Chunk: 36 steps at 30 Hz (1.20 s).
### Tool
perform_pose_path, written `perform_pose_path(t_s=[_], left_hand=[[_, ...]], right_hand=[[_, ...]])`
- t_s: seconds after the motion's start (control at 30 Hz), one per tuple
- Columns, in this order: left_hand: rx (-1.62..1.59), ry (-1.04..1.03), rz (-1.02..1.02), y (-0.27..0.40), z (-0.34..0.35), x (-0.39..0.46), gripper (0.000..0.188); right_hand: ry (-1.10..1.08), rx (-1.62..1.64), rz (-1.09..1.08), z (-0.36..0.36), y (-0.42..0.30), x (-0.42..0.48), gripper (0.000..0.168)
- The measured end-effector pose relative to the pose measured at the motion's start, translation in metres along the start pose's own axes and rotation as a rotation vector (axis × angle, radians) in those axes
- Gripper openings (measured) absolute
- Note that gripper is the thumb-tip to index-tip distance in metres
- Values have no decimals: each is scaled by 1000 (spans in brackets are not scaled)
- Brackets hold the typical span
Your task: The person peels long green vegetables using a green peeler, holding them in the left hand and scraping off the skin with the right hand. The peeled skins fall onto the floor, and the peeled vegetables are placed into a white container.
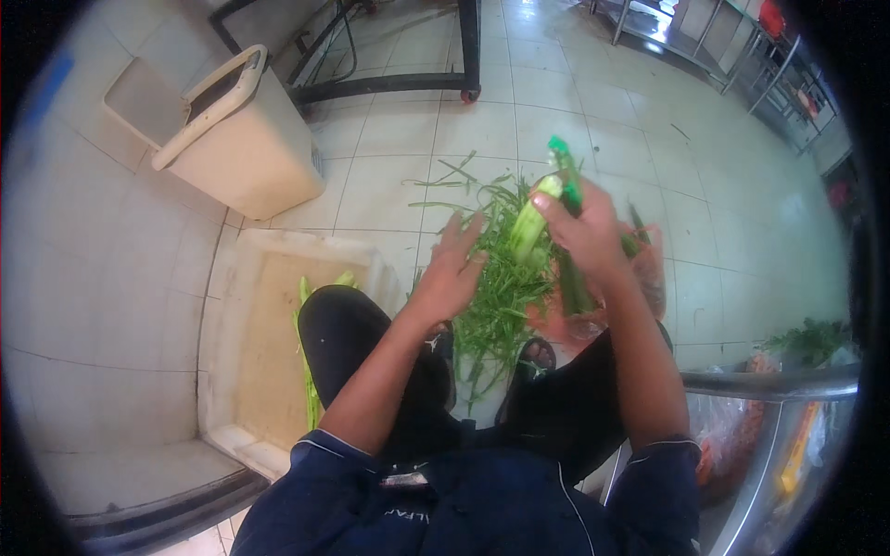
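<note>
In my right hand (587, 222) is a pale green peeled vegetable (532, 226), a gourd or thick stem, held between thumb and fingers. A green-handled tool (558, 149), partly hidden by the same hand, sticks up beyond it; its kind is unclear. My left hand (452, 271) has its fingers apart and holds nothing, left of the vegetable. Beneath both hands lies a heap of green peelings (504, 299) on the tiled floor between my feet. Right of the heap, a reddish plastic bag (650, 267) holds dark green unpeeled vegetables (573, 288), partly hidden by my right arm.
A pale shallow tub (261, 333) with long light-green pieces (306, 354) stands at my left knee. Beyond it is a cream bin (257, 149) with its lid open. A black wheeled frame (396, 85) stands ahead. To my right are a metal rail (772, 383) and leafy greens (810, 342).
</note>
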<state>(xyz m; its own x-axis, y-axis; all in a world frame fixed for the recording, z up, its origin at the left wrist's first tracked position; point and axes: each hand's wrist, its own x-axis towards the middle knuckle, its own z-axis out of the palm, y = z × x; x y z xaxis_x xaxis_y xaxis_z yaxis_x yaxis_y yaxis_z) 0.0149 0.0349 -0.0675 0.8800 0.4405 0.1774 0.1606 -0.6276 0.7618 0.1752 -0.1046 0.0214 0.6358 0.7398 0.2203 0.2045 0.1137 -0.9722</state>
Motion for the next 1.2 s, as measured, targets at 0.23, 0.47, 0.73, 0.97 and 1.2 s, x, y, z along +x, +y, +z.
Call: perform_pose_path(t_s=[0.23, 0.47, 0.73, 0.97, 1.2], left_hand=[[-390, -230, 37, 42, 1, 16, 56], [-314, 185, -74, 37, 7, 15, 63], [-158, 201, -140, 25, -11, 18, 81], [-525, 495, 204, 35, -95, 13, 63], [-232, 678, -194, -33, -220, -54, 51]], right_hand=[[-26, 242, 141, 1, -1, -4, 21], [119, 485, 411, 3, 22, -2, 31], [108, -688, -70, -37, 55, 14, 42], [14, -490, 106, -64, 77, 12, 39], [-139, -749, 164, -38, 36, 2, 40]])
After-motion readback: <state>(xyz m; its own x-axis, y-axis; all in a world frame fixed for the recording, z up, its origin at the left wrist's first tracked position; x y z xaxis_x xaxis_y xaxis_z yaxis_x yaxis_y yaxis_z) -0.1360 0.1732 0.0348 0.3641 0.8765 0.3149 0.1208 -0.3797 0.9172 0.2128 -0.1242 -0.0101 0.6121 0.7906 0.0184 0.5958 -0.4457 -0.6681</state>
